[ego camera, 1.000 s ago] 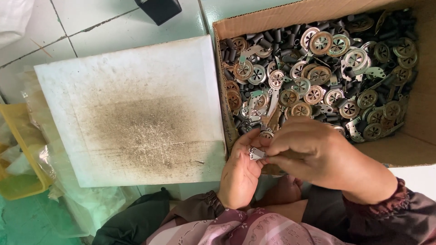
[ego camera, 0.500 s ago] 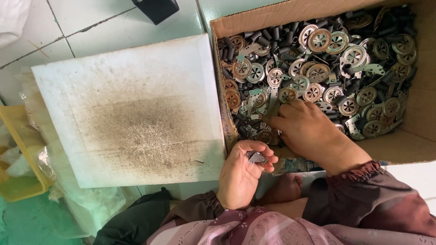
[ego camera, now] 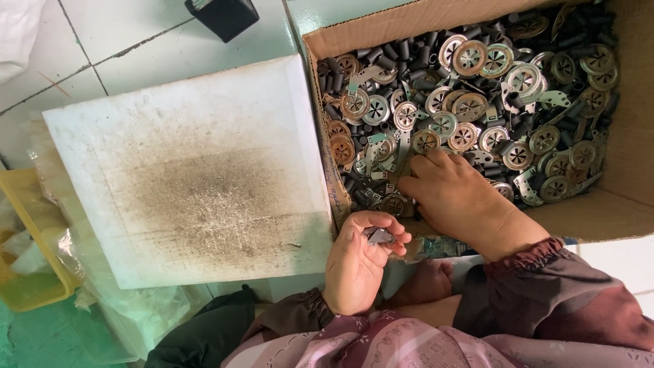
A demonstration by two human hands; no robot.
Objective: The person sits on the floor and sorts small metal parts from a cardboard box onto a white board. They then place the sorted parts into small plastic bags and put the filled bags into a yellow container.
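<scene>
My right hand was down in the cardboard box, right half of frame, palm down, fingers loosely curled and spread over the heap of round slotted metal discs and dark short tubes. Fingertips touched parts at the lower left corner of the heap, just inside the box wall. I couldn't tell whether anything was actually pinched under them.

My left hand sat outside the box, lower centre of frame, palm up and partly cupped. Thumb and forefinger were closed on a small grey metal piece. It looked like a bent tab; long axis ran roughly left-right, though it was too small to be sure.

Key relation: the heap lay up and right of the left hand, directly under the right hand. So the right hand was nearer the loose parts; the left was just beside the box's near left corner.

Left of the box lay a white board with a dark gritty smear mid-surface. A yellow tray sat at the far left edge, a black block at top.
</scene>
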